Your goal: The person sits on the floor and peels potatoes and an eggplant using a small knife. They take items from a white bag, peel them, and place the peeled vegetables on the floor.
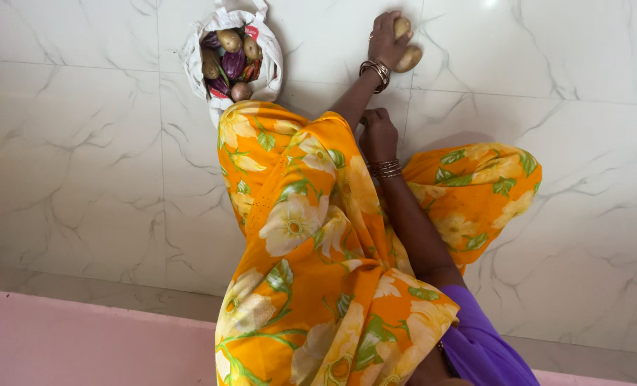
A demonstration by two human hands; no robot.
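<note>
My left hand (384, 41) reaches far out over the white marble floor (82, 157) and grips two brown potatoes (409, 58), one near the fingertips and one under the palm. Metal bangles circle that wrist. My right hand (378, 136) rests lower, fingers curled shut, against the edge of the orange flowered cloth (297, 236) that covers my legs. It holds nothing that I can see. A white cloth bag (270, 53) lies open to the left of the hands, filled with potatoes and purple aubergines (233, 63).
White marble tiles with grey veins stretch to all sides. A pink strip (82, 343) runs along the bottom edge of the view. My folded knee under orange cloth (476, 186) sticks out to the right.
</note>
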